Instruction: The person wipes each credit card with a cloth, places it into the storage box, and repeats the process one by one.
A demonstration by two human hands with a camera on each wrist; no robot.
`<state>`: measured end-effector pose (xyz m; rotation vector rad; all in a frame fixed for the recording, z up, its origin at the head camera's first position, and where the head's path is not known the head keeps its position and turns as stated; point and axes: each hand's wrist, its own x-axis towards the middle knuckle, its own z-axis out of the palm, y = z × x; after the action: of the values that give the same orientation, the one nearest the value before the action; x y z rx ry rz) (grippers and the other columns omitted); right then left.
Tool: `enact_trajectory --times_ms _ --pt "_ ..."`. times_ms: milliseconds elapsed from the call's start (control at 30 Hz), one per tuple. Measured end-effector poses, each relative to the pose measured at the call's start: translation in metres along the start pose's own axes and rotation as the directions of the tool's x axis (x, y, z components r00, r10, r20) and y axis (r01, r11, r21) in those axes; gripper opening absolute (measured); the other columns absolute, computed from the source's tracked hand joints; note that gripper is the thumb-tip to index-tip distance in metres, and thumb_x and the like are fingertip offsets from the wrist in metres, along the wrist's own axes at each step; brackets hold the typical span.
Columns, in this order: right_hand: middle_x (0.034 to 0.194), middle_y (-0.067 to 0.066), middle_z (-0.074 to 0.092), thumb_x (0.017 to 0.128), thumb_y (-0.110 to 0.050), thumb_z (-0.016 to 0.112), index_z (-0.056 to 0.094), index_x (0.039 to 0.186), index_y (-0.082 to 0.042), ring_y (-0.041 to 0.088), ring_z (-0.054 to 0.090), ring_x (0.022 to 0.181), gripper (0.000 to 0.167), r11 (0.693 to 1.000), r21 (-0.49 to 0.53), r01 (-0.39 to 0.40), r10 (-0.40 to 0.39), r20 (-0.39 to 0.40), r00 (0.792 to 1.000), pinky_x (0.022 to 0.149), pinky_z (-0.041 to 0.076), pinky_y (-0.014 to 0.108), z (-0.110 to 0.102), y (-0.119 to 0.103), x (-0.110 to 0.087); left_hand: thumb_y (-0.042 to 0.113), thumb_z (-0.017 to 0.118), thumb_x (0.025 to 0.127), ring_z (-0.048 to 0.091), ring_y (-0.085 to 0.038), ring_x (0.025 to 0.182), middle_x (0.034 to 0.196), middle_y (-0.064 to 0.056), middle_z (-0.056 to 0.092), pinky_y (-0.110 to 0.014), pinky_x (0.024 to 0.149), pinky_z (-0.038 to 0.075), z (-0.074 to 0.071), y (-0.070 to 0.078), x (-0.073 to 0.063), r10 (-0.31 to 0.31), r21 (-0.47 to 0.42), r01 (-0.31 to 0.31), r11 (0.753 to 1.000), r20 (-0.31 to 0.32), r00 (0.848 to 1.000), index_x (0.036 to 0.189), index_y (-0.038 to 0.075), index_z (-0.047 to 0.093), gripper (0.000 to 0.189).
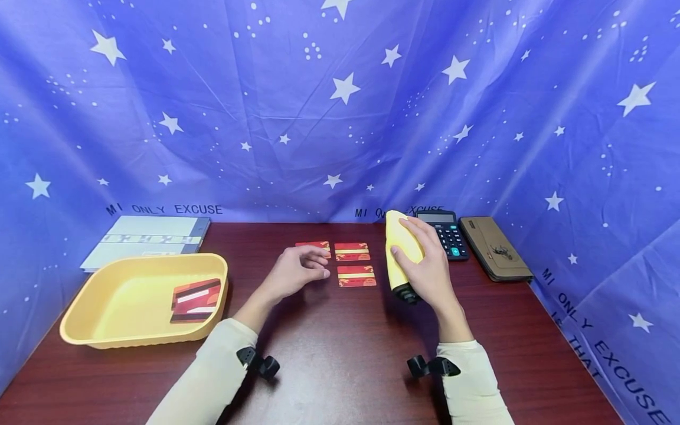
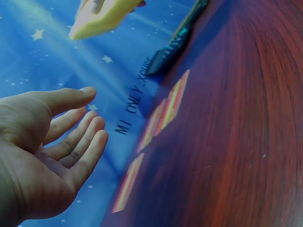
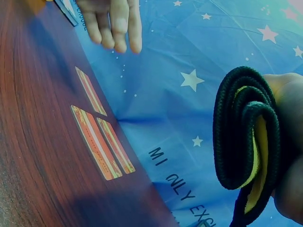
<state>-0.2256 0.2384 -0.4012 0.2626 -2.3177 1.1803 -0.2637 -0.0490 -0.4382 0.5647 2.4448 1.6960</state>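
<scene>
Yellow black-edged rolled cloth (image 1: 401, 242) gripped in right hand (image 1: 430, 264); left hand (image 1: 293, 270) hovers relaxed, uncurled, near three red striped cards (image 1: 356, 276); tabletop (image 1: 337, 363) leaves room nearside.

Far-left red card (image 1: 320, 243): partly hidden behind the left-hand grip (image 1: 291, 271)
Red cards' print: too small to read
Yellow roll (image 1: 398, 233): right side covered by the right-hand grip (image 1: 427, 258); cut by the left wrist view's top edge
Calculator (image 1: 448, 231): left part hidden; blurred in the left wrist view
Notebook (image 1: 154, 233): near edge hidden behind the yellow basket (image 1: 122, 301)
Bench (image 1: 329, 366): near edge out of frame
</scene>
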Motion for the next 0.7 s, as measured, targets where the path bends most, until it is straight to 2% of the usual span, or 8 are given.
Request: enact_trajectory --times_ms 233,433,600,700 --pt "0.152 0.004 0.053 0.088 -0.011 0.080 0.064 0.141 -0.018 0.022 0.046 0.143 0.056 1.000 0.007 0.008 -0.008 -0.010 1.000 0.097 0.043 0.021 -0.002 0.000 0.000 0.007 0.083 0.083 0.072 -0.015 0.091 0.110 -0.016 0.076 -0.023 0.080 0.062 0.019 -0.016 0.014 -0.035 0.012 0.035 0.999 0.031 0.999 0.122 0.001 0.072 0.040" --pt "0.152 0.004 0.053 0.088 -0.011 0.080 0.063 0.142 -0.019 0.022 0.047 0.140 0.057 1.000 0.009 -0.005 0.005 -0.007 1.000 0.094 0.045 0.023 -0.002 0.001 -0.001 0.011 0.087 0.081 0.070 -0.015 0.092 0.108 -0.009 0.076 -0.026 0.084 0.061 0.033 -0.028 0.020 -0.059 0.084 0.057 0.995 0.018 0.998 0.118 0.005 0.074 0.040" --pt "0.152 0.004 0.053 0.088 -0.011 0.080 0.063 0.142 -0.019 0.022 0.048 0.139 0.057 1.000 0.009 -0.006 0.006 -0.006 1.000 0.093 0.045 0.024 -0.002 0.002 -0.001 0.015 0.089 0.079 0.070 -0.016 0.093 0.108 -0.005 0.077 -0.030 0.087 0.061 0.039 -0.031 0.022 -0.066 0.129 0.065 0.989 -0.002 0.998 0.117 0.010 0.075 0.041" --pt "0.153 0.004 0.052 0.088 -0.012 0.079 0.063 0.142 -0.019 0.023 0.048 0.139 0.057 1.000 0.010 -0.009 0.009 0.001 1.000 0.093 0.046 0.027 -0.003 0.001 -0.001 0.015 0.091 0.077 0.069 -0.015 0.090 0.106 -0.005 0.077 -0.029 0.085 0.059 0.041 -0.032 0.023 -0.072 0.146 0.074 0.987 -0.021 0.997 0.118 0.009 0.075 0.045"
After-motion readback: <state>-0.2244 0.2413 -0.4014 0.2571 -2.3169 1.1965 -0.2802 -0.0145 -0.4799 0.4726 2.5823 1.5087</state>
